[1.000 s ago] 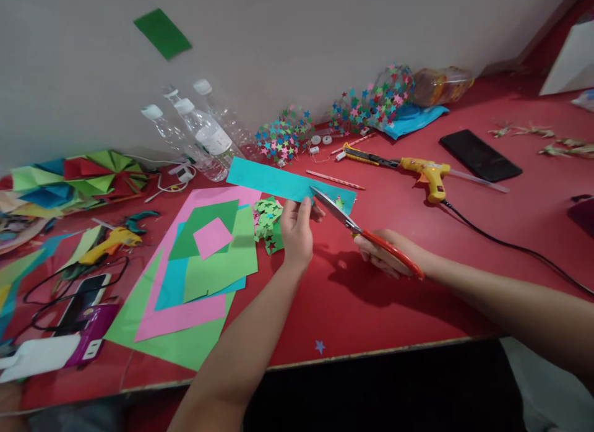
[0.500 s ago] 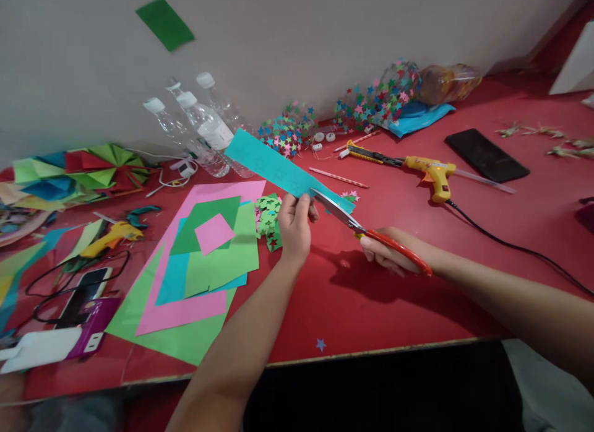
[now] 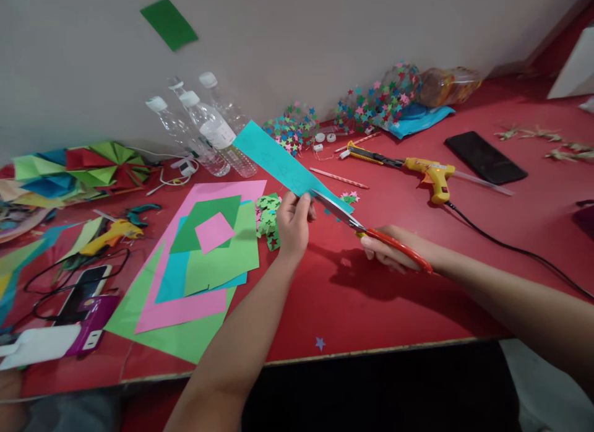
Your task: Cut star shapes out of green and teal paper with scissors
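My left hand [image 3: 295,224] pinches the lower edge of a turquoise paper strip [image 3: 273,159], which slants down to the right above the table. Faint drawn marks show on the strip. In my right hand [image 3: 390,249] are scissors [image 3: 401,251] with red handles, fingers through the loops. Their blades lie along the strip's lower right part, tips close to my left fingertips; whether they are fully closed is hard to make out. Beside my left wrist lies a pile of green star cut-outs [image 3: 268,218]. A few pink and green stars [image 3: 351,197] rest behind the strip's right end.
Stacked coloured paper sheets [image 3: 218,268] lie left of my left arm. Plastic bottles [image 3: 211,125] stand at the wall. A yellow glue gun [image 3: 434,175], a cutter knife [image 3: 369,155] and a black phone [image 3: 485,156] lie right. One purple star [image 3: 320,343] is near the front edge.
The strip's upper left end has swung slightly up and to the right. Both hands keep nearly the same place, still holding strip and scissors.
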Action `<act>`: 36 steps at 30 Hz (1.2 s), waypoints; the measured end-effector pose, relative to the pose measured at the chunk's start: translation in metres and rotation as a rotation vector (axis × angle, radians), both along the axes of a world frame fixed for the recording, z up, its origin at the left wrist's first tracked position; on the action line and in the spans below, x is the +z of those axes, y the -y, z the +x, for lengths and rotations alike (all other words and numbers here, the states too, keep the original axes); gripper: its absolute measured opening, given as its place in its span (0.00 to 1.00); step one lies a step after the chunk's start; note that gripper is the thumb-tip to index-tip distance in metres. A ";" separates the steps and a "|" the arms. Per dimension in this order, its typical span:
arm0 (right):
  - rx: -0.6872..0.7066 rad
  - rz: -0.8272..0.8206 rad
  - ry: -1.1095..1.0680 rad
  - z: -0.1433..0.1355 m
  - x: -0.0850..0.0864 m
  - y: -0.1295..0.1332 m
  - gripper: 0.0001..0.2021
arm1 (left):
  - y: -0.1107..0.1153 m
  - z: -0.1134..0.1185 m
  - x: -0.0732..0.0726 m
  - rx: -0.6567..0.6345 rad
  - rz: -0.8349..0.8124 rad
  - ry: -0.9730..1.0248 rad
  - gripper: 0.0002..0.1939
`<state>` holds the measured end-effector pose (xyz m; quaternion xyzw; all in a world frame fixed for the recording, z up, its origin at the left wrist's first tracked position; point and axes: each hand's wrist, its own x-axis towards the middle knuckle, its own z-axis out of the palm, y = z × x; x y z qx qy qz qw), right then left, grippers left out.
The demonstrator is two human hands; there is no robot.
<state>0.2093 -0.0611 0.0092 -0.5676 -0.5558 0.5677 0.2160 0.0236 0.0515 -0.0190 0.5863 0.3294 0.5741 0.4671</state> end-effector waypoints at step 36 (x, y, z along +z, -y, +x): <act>-0.091 -0.111 -0.049 -0.006 0.001 0.000 0.28 | 0.001 0.003 0.001 -0.039 -0.055 0.064 0.13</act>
